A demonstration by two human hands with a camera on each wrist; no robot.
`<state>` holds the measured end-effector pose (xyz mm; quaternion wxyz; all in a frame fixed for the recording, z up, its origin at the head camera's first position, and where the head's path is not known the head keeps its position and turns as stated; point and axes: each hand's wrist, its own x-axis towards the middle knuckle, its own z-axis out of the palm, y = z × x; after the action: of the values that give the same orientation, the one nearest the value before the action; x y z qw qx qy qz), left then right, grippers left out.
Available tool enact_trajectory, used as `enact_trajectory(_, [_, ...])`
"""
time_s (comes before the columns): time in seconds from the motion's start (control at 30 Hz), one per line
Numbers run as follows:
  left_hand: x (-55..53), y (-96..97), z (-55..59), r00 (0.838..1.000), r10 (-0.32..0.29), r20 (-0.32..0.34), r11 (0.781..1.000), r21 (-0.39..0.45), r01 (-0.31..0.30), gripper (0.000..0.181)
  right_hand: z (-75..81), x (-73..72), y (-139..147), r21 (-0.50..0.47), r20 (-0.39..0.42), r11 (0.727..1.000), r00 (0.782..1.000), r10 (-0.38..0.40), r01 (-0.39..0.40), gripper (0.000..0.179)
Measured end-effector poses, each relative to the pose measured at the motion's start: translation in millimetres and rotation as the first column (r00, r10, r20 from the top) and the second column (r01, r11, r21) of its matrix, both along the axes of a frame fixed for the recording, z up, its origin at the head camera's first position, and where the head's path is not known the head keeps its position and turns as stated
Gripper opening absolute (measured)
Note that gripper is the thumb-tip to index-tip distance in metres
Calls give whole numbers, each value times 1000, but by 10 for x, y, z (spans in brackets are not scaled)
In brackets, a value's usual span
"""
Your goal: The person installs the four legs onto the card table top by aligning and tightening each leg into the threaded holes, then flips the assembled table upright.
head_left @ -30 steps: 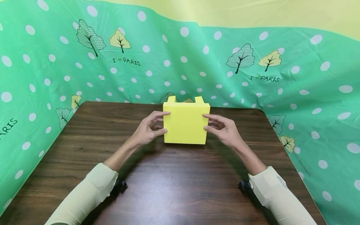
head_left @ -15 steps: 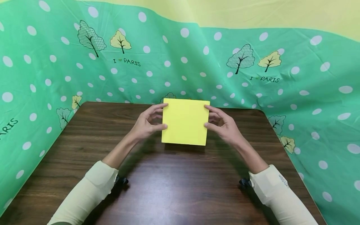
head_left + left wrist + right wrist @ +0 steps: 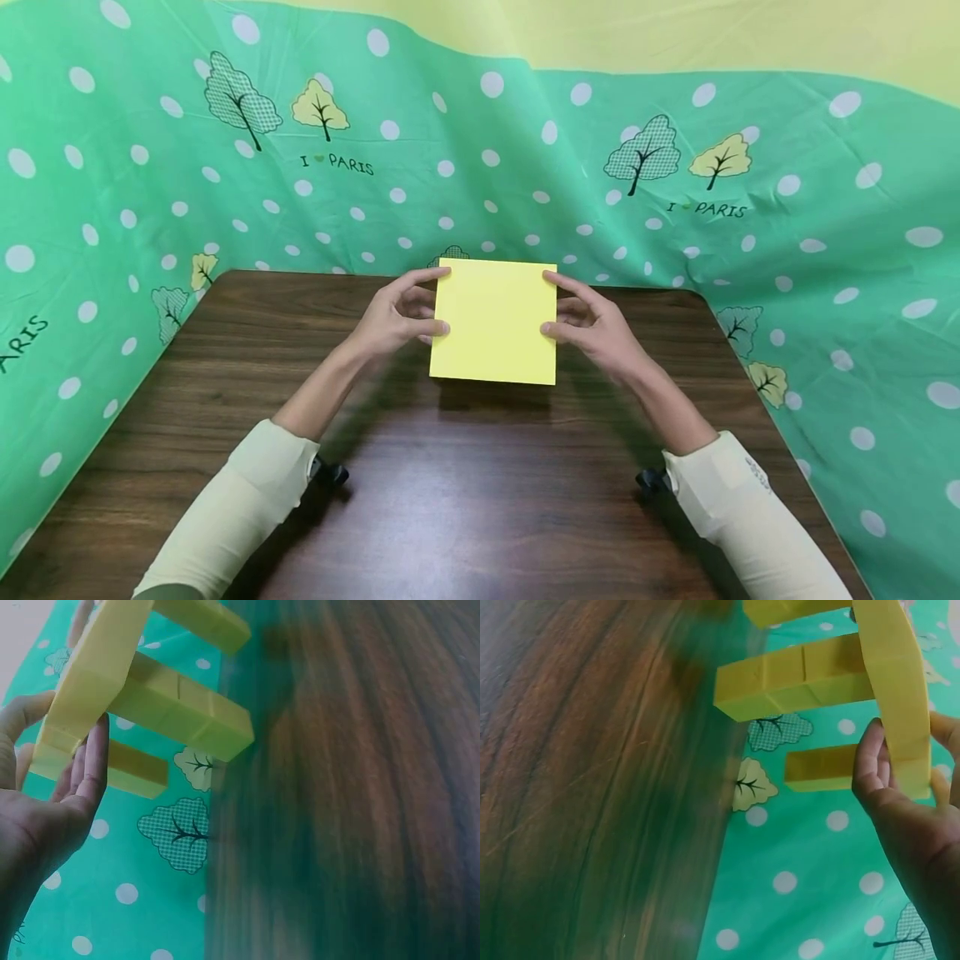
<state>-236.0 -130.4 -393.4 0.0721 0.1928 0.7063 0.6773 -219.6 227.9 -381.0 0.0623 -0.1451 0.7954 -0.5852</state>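
Note:
Both hands hold a small yellow toy table point(image 3: 493, 321) with a flat square top and blocky legs. In the head view its plain square top faces me and hides the legs. My left hand point(image 3: 387, 321) grips the left edge of the top, thumb and forefinger on the face and other fingers behind. The right hand point(image 3: 603, 332) grips the opposite edge in the same way. The left wrist view shows a leg point(image 3: 187, 709) jutting from the underside, toward the wooden surface. From the right wrist, another yellow leg point(image 3: 799, 675) shows a seam across it.
A dark wooden table point(image 3: 480, 500) spreads under the hands, with a shadow just below the yellow piece. Behind and around it hangs a green dotted cloth point(image 3: 487, 158) printed with trees. Black wrist devices point(image 3: 651, 483) sit under the sleeves.
The yellow toy table has tilted, so its two legs that showed over the upper edge are now hidden. Both hands have risen slightly with it, and a shadow now shows below.

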Motion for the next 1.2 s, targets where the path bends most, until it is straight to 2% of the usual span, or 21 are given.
enact_trajectory(0.13, [-27, 11, 33, 992, 10, 123, 999, 30, -13, 80, 49, -25, -25, -25, 102, 1000, 995, -3, 5, 74])
enact_trajectory(0.23, [-47, 16, 58, 981, 24, 194, 1000, 14, -28, 80, 67, -54, -45, -43, 161, 999, 987, -8, 16, 74])
enact_trajectory(0.43, [-98, 14, 53, 957, 31, 289, 999, -4, -31, 80, 67, -104, -77, -60, 235, 998, 972, 0, 14, 75])
enact_trajectory(0.77, [-159, 21, -3, 947, 13, 322, 1000, -4, -12, 79, 3, -171, -83, -67, 271, 998, 962, 10, 9, 78])
enact_trajectory(1.2, [-178, 43, -2, 933, 20, 358, 1000, -10, -18, 79, -33, -221, -102, -101, 311, 995, 950, 20, 12, 80])
